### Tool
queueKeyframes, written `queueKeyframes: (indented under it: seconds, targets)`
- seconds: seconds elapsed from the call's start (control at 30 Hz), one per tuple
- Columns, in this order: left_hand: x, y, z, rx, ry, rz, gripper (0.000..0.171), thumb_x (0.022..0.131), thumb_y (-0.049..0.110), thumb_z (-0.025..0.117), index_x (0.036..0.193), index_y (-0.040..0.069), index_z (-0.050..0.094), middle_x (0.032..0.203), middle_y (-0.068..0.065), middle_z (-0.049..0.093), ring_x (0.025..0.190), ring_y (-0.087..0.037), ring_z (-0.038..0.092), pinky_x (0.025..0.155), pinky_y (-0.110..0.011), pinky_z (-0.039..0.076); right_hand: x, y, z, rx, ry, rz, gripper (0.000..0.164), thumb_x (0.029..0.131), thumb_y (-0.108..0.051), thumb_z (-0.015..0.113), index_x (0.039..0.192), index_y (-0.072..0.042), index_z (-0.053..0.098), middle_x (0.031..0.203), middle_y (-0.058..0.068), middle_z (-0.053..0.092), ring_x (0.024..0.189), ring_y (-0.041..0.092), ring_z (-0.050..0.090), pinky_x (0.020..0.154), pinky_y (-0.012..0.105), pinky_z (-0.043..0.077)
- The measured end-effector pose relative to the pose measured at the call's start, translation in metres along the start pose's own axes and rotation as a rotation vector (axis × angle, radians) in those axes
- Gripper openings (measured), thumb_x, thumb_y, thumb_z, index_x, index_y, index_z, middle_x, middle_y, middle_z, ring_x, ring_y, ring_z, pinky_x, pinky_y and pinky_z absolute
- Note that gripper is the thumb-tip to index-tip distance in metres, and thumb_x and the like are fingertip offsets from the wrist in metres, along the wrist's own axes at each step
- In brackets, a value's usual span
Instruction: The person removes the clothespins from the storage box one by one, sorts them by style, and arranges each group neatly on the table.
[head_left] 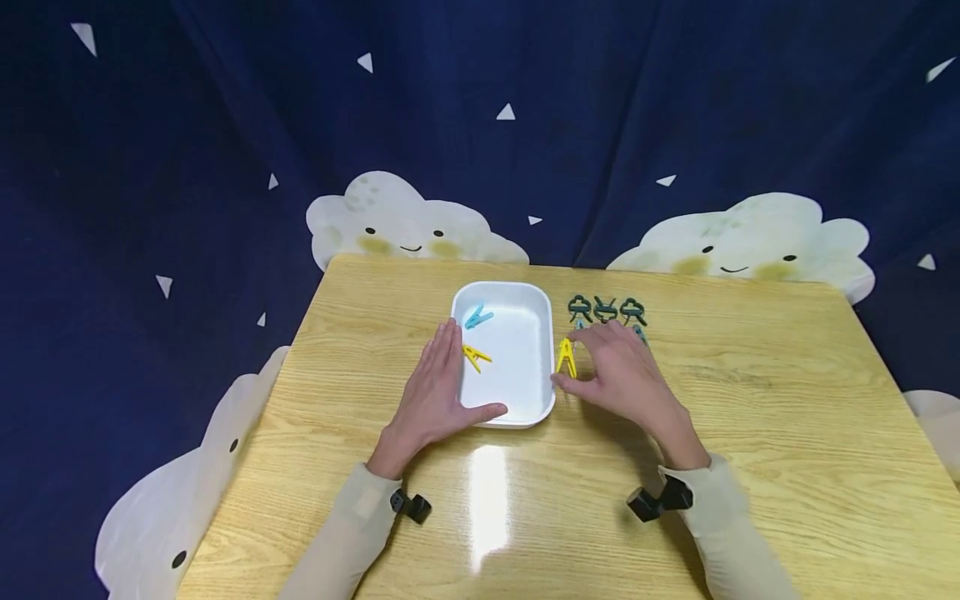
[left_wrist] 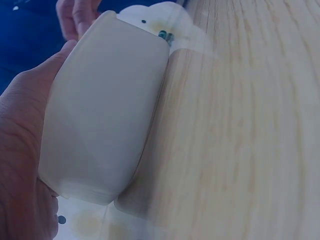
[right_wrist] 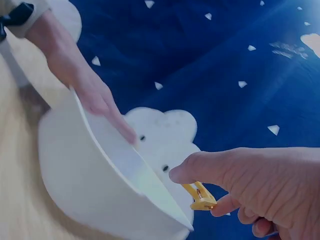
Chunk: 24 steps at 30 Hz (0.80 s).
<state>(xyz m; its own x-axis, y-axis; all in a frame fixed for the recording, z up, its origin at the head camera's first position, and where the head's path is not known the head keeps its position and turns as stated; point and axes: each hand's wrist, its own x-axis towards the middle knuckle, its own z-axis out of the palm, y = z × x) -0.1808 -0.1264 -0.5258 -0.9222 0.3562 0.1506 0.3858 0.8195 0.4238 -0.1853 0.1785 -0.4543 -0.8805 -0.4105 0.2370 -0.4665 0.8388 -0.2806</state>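
Note:
My right hand (head_left: 626, 371) pinches a yellow clothespin (head_left: 566, 358) between thumb and fingertips, just outside the right rim of a white rectangular tray (head_left: 517, 367). The right wrist view has this clothespin (right_wrist: 202, 201) close beside the tray's rim. My left hand (head_left: 431, 392) rests along the tray's left side with straight fingers, its thumb reaching over the near rim. Inside the tray lie a light blue clothespin (head_left: 477, 317) and another yellow clothespin (head_left: 476, 357), both toward the left wall.
Three dark green clips (head_left: 605, 310) sit in a row right of the tray. Below them, blue clothespins (head_left: 640, 333) are partly hidden behind my right hand. A wooden table (head_left: 765, 400) carries everything, with a dark blue cloud-patterned curtain (head_left: 480, 150) along its far edge.

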Motion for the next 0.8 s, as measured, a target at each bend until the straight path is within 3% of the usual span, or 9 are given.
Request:
queueKeyframes:
  seconds: [0.2, 0.4, 0.6, 0.8]
  targets:
    - [0.000, 0.000, 0.000, 0.007, -0.010, -0.006, 0.144, 0.073, 0.098, 0.052, 0.166, 0.002, -0.002, 0.175, -0.009, -0.011, 0.162, -0.020, -0.008, 0.131, -0.041, 0.006, -0.011, 0.025, -0.005, -0.022, 0.009, 0.051, 0.069, 0.081, -0.049, 0.086, 0.126, 0.000, 0.070, 0.121, 0.019, 0.073, 0.124, 0.043, 0.058, 0.116, 0.059, 0.037]
    - [0.000, 0.000, 0.000, 0.009, -0.008, -0.006, 0.144, 0.073, 0.097, 0.053, 0.166, 0.002, -0.002, 0.176, -0.015, -0.003, 0.162, -0.021, -0.007, 0.131, -0.042, 0.008, -0.015, 0.039, -0.001, -0.035, 0.018, 0.021, 0.067, 0.082, -0.050, 0.085, 0.123, 0.001, 0.070, 0.117, 0.021, 0.074, 0.124, 0.047, 0.058, 0.111, 0.061, 0.041]
    - [0.000, 0.000, 0.000, 0.015, -0.008, -0.002, 0.143, 0.073, 0.098, 0.052, 0.166, 0.003, -0.002, 0.176, -0.015, -0.002, 0.162, -0.021, -0.007, 0.131, -0.042, 0.008, -0.014, 0.048, 0.010, -0.046, -0.011, 0.021, 0.068, 0.081, -0.051, 0.086, 0.123, 0.000, 0.070, 0.109, 0.020, 0.074, 0.104, 0.039, 0.061, 0.097, 0.055, 0.047]
    - [0.000, -0.001, 0.001, 0.009, 0.002, 0.002, 0.143, 0.074, 0.098, 0.052, 0.166, 0.003, -0.002, 0.176, -0.016, -0.001, 0.162, -0.021, -0.007, 0.131, -0.043, 0.009, -0.012, 0.055, 0.023, -0.037, -0.061, 0.035, 0.070, 0.080, -0.050, 0.086, 0.126, 0.001, 0.070, 0.116, 0.024, 0.072, 0.107, 0.043, 0.062, 0.113, 0.063, 0.038]
